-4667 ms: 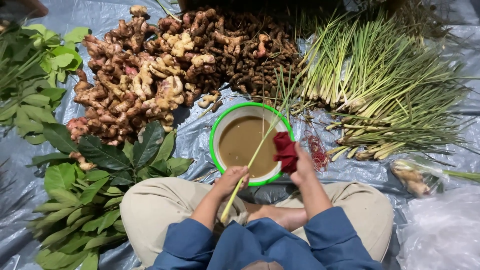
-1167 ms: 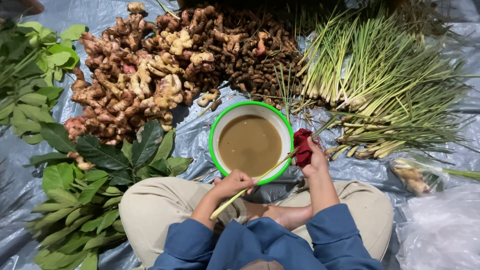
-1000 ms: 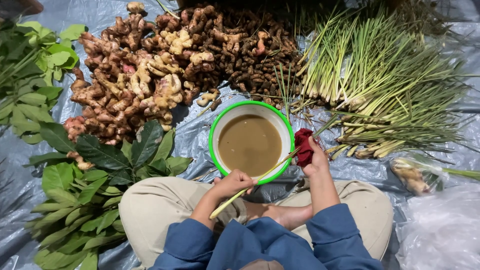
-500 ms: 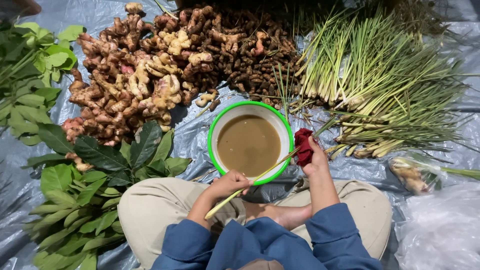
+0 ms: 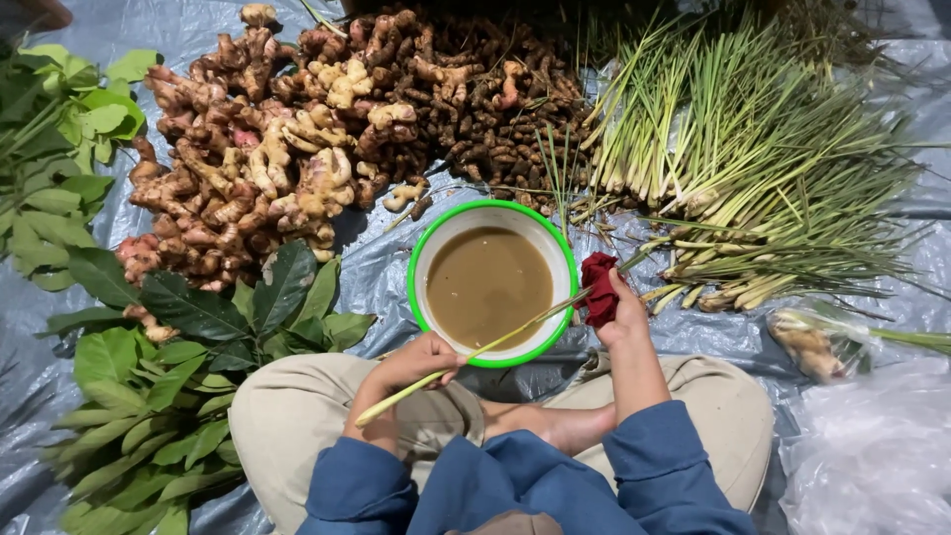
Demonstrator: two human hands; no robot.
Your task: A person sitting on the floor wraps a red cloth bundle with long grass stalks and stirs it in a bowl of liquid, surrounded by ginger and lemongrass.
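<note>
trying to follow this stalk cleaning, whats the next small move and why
Probably draw the red cloth in the right hand along the lemongrass stalk toward the left hand: the cloth grips one end and the stalk spans the bowl of brown water.

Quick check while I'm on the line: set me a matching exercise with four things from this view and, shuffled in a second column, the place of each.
Things:
1. bowl
2. red cloth
3. lemongrass stalk
4. ginger pile

Places:
A. upper left of the tarp, above the green leaves
B. in the right hand, at the bowl's right rim
C. in front of the knees, holding brown water
D. in the left hand, slanting across the bowl's near rim

Pairs: 1-C, 2-B, 3-D, 4-A
</note>
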